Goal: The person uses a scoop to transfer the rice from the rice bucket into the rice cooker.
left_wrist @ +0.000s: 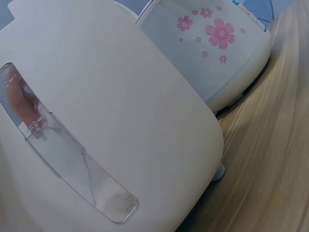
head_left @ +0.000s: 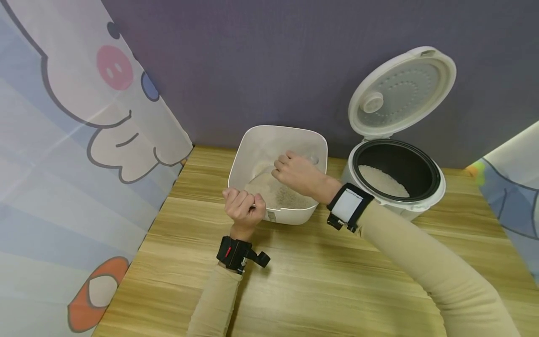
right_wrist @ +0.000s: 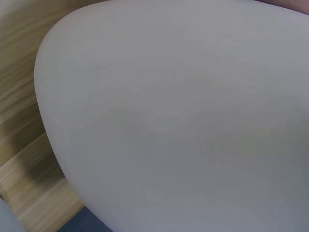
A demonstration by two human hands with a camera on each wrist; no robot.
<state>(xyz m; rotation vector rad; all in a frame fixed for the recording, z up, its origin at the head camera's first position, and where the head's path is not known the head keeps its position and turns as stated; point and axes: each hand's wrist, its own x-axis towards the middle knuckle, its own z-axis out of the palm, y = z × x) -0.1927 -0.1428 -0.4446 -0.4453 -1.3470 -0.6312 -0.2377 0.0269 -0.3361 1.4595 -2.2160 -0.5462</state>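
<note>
My left hand (head_left: 244, 208) grips the front left corner of a white rice bin (head_left: 278, 133), fingers curled round its rim. Inside the bin lies loose rice (head_left: 269, 189). Over that rice is my right hand (head_left: 299, 174), back upward and fingers curled down. A clear plastic cup (head_left: 313, 160) shows partly beside it and seems to be in its grasp, though the hand hides most of it. Seen from the left wrist, the bin's front wall (left_wrist: 140, 121) has a clear window (left_wrist: 72, 150), with fingers visible through it. A plain white surface (right_wrist: 174, 116) fills most of the right wrist view.
To the right of the bin stands a white rice cooker (head_left: 438, 192), its lid (head_left: 402, 93) raised and rice (head_left: 383, 181) in the dark inner pot (head_left: 417, 164). Both stand on a wooden table (head_left: 320, 285) against a dark wall (head_left: 252, 61). A printed curtain (head_left: 54, 196) hangs at left.
</note>
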